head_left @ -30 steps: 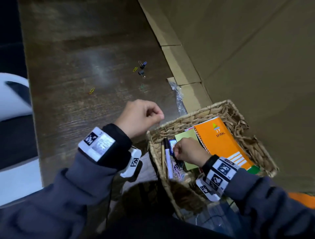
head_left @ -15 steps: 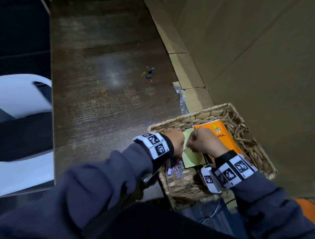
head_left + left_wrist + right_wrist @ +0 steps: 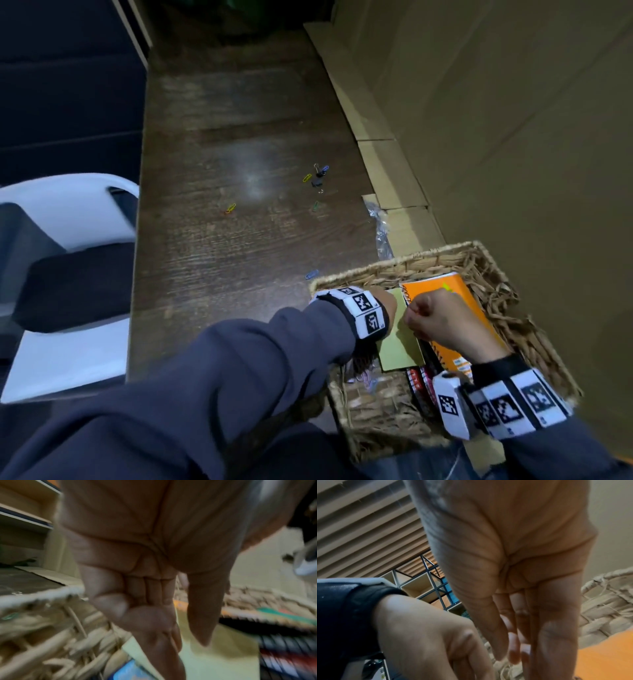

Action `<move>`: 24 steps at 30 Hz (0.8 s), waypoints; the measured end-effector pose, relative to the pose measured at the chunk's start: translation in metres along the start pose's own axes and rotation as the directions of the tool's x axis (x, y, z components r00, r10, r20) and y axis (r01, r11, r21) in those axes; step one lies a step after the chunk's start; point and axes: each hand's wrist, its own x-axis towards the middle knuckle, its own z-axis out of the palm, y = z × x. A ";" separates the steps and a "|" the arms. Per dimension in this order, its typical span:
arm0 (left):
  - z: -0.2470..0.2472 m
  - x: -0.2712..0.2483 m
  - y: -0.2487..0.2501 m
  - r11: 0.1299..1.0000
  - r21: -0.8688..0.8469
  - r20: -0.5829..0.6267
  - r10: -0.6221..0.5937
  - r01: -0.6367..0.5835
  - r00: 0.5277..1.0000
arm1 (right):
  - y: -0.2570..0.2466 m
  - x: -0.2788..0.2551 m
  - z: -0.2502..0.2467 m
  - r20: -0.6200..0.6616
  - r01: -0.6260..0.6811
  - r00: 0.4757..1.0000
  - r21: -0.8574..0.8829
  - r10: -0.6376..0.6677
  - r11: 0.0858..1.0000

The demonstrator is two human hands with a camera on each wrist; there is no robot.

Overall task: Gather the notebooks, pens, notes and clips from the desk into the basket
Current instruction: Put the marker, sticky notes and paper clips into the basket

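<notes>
The wicker basket stands at the desk's near right corner. It holds an orange spiral notebook, a yellow-green note pad, pens and a few clips. My left hand hangs over the basket's left side; the left wrist view shows my left hand with fingers curled into the palm above the note pad, nothing visible in it. My right hand hovers beside it with fingertips bunched downward; what it pinches is hidden. A blue paper clip lies just outside the basket.
Several coloured paper clips and black binder clips lie mid-desk, with an orange one further left. A crumpled plastic wrapper sits by the cardboard wall. A white chair stands left of the desk.
My left hand moved from above the desk to over the basket, next to the right hand. The right hand rose from the basket's bottom to above the note pad.
</notes>
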 end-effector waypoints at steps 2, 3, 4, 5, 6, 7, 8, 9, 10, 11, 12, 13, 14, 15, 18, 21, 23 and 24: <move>-0.014 -0.013 -0.019 0.983 -0.180 -0.115 0.018 -0.039 0.993 | -0.007 0.004 -0.005 0.013 0.043 0.999 -0.001 -0.043 0.999; -0.021 -0.022 -0.034 0.956 -0.286 -0.158 0.019 -0.064 0.987 | -0.014 0.007 -0.010 0.009 0.069 0.998 0.003 -0.069 0.998; -0.025 -0.029 -0.051 0.920 -0.378 -0.225 0.013 -0.100 0.974 | -0.021 0.010 -0.015 -0.001 0.097 0.995 0.001 -0.097 0.995; -0.028 -0.034 -0.072 0.881 -0.460 -0.276 -0.028 -0.107 0.961 | -0.031 0.016 -0.020 -0.021 0.134 0.991 -0.001 -0.134 0.991; -0.030 -0.038 -0.095 0.843 -0.529 -0.314 -0.085 -0.100 0.946 | -0.043 0.023 -0.026 -0.045 0.165 0.985 -0.005 -0.165 0.986; -0.029 -0.041 -0.119 0.805 -0.588 -0.336 -0.156 -0.077 0.929 | -0.056 0.031 -0.031 -0.074 0.195 0.978 -0.008 -0.195 0.981; -0.026 -0.041 -0.143 0.771 -0.635 -0.359 -0.242 -0.046 0.901 | -0.071 0.040 -0.035 -0.104 0.220 0.970 -0.016 -0.221 0.975; -0.023 -0.040 -0.168 0.743 -0.669 -0.380 -0.336 -0.006 0.862 | -0.087 0.049 -0.038 -0.128 0.250 0.959 -0.029 -0.252 0.968; -0.019 -0.038 -0.191 0.709 -0.704 -0.394 -0.433 0.036 0.810 | -0.105 0.060 -0.039 -0.138 0.283 0.948 -0.048 -0.287 0.958; -0.015 -0.035 -0.213 0.670 -0.738 -0.399 -0.522 0.074 0.753 | -0.123 0.070 -0.039 -0.133 0.319 0.936 -0.067 -0.325 0.945; -0.012 -0.034 -0.233 0.635 -0.765 -0.396 -0.595 0.108 0.699 | -0.141 0.083 -0.037 -0.117 0.351 0.926 -0.087 -0.359 0.932; -0.009 -0.032 -0.251 0.604 -0.785 -0.386 -0.650 0.138 0.655 | -0.158 0.097 -0.033 -0.098 0.379 0.916 -0.104 -0.389 0.919; -0.006 -0.030 -0.267 0.578 -0.800 -0.378 -0.692 0.158 0.615 | -0.174 0.112 -0.027 -0.079 0.409 0.905 -0.118 -0.419 0.905; -0.004 -0.028 -0.282 0.556 -0.814 -0.374 -0.723 0.168 0.580 | -0.190 0.128 -0.020 -0.061 0.446 0.888 -0.129 -0.456 0.886; -0.001 -0.017 -0.319 0.531 -0.825 -0.378 -0.772 0.193 0.510 | -0.230 0.180 0.010 0.030 0.549 0.834 -0.143 -0.551 0.823; -0.004 -0.007 -0.343 0.539 -0.820 -0.393 -0.775 0.192 0.495 | -0.258 0.228 0.047 0.115 0.580 0.814 -0.180 -0.569 0.794; -0.007 -0.001 -0.353 0.561 -0.807 -0.416 -0.763 0.187 0.494 | -0.269 0.255 0.070 0.176 0.596 0.803 -0.236 -0.570 0.767; -0.007 0.001 -0.358 0.573 -0.799 -0.431 -0.756 0.181 0.492 | -0.273 0.267 0.080 0.211 0.602 0.798 -0.268 -0.564 0.752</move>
